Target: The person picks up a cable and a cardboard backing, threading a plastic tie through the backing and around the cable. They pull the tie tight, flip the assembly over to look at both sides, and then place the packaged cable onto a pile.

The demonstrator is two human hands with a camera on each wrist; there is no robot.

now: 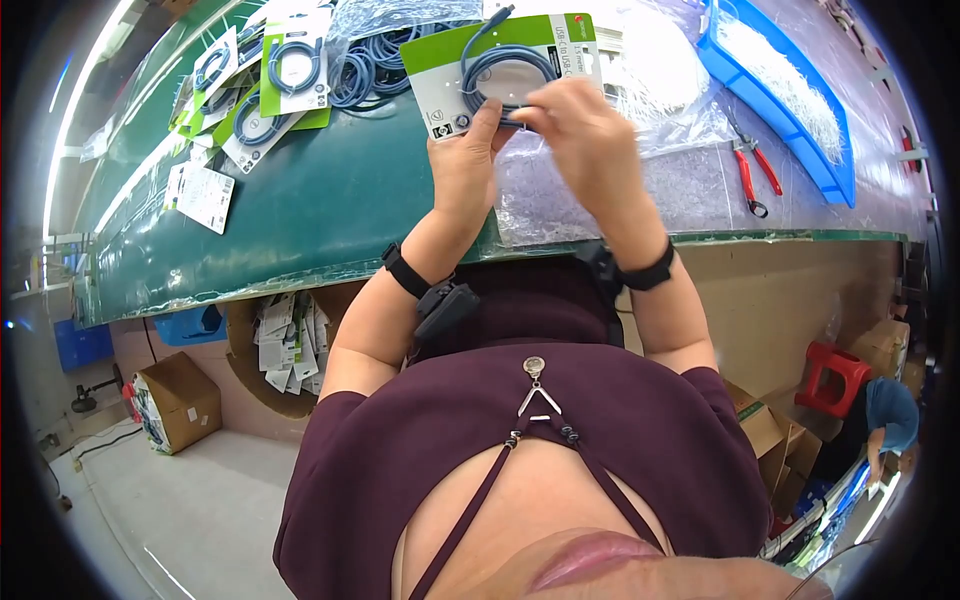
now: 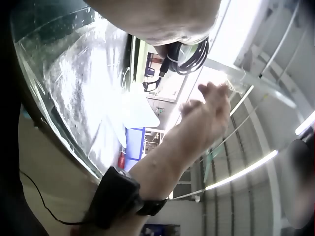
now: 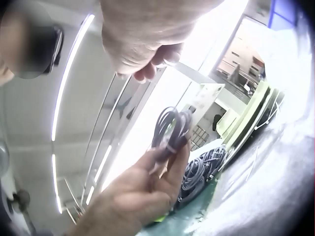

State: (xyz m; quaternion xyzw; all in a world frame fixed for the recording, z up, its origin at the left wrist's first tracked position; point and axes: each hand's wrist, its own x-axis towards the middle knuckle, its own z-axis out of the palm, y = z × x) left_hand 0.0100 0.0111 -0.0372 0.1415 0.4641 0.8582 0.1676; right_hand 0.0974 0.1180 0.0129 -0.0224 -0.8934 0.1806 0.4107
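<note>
A green and white packaging card point(image 1: 520, 45) carries a coiled blue-grey USB cable point(image 1: 505, 70). My left hand point(image 1: 465, 160) holds it up over the green table point(image 1: 330, 200), thumb pressed on the coil's lower part. In the right wrist view the left hand point(image 3: 142, 191) grips the cable coil point(image 3: 170, 130) in front of the card point(image 3: 206, 98). My right hand point(image 1: 585, 125) meets it from the right, curled fingertips pinching at the card's lower edge by the coil. The left wrist view shows the right hand point(image 2: 206, 110) and the coil point(image 2: 189, 54).
More carded cables point(image 1: 270, 80) and a loose heap of blue cables point(image 1: 370, 60) lie at the back left. Clear plastic bags point(image 1: 560, 195) cover the table edge below my hands. Red-handled pliers point(image 1: 755, 170) and a blue tray point(image 1: 790, 90) sit to the right. Boxes, a red stool point(image 1: 832, 375) and another person point(image 1: 890, 415) are on the floor.
</note>
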